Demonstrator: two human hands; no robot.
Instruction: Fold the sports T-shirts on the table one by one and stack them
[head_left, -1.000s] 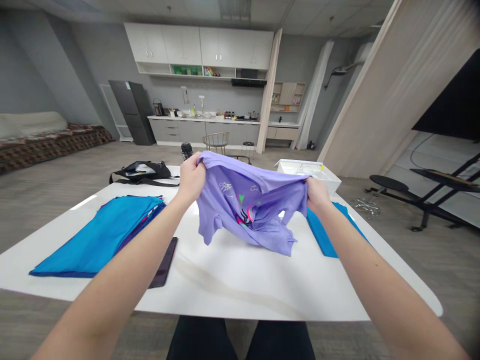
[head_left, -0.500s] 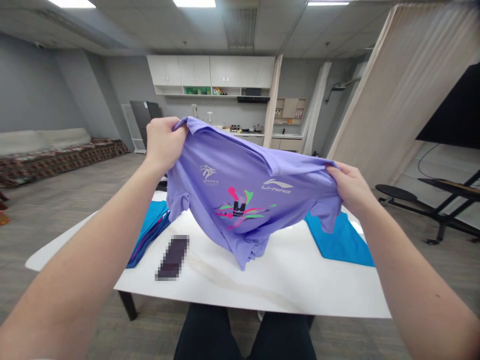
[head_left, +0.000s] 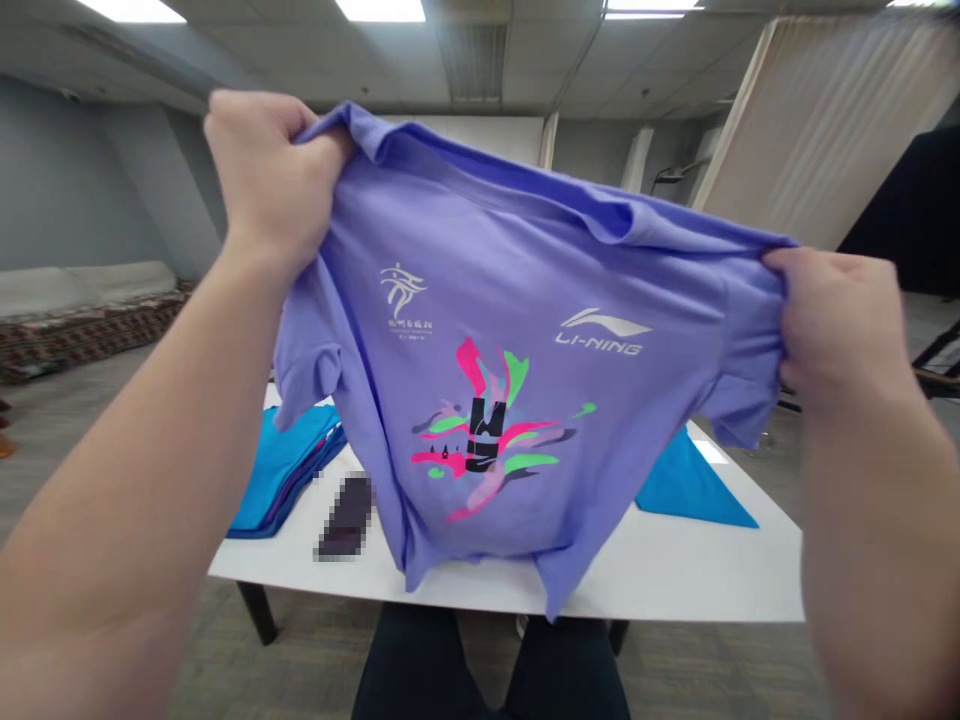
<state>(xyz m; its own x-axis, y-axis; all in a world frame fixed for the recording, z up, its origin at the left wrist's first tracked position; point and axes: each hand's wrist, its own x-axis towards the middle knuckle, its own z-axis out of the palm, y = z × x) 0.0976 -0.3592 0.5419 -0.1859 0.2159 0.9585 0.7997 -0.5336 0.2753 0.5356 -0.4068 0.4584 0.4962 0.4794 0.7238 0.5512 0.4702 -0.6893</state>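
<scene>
A purple T-shirt [head_left: 487, 260] hangs stretched between my two hands, its printed front facing me. White logos mark the chest, with a pink, green and black design below them. My left hand [head_left: 274, 180] is closed around one shoulder, higher up than the other side. At the opposite shoulder, my right hand [head_left: 840, 310] grips the cloth, fingers closed. The collar sags between them and both short sleeves dangle. The lower hem hangs in loose points in front of the white table [head_left: 690, 585].
Folded blue and purple clothes [head_left: 292, 470] are stacked on the table's left. A blue cloth item [head_left: 694, 490] lies at the right, partly behind the shirt. Near the stack is a dark, pixelated rectangle [head_left: 346, 518]. A sofa [head_left: 90, 305] stands along the far left.
Both hands have risen and moved farther apart, bringing the T-shirt up and nearer to me. Its front is now spread wider and covers more of the table and the kitchen cabinets behind.
</scene>
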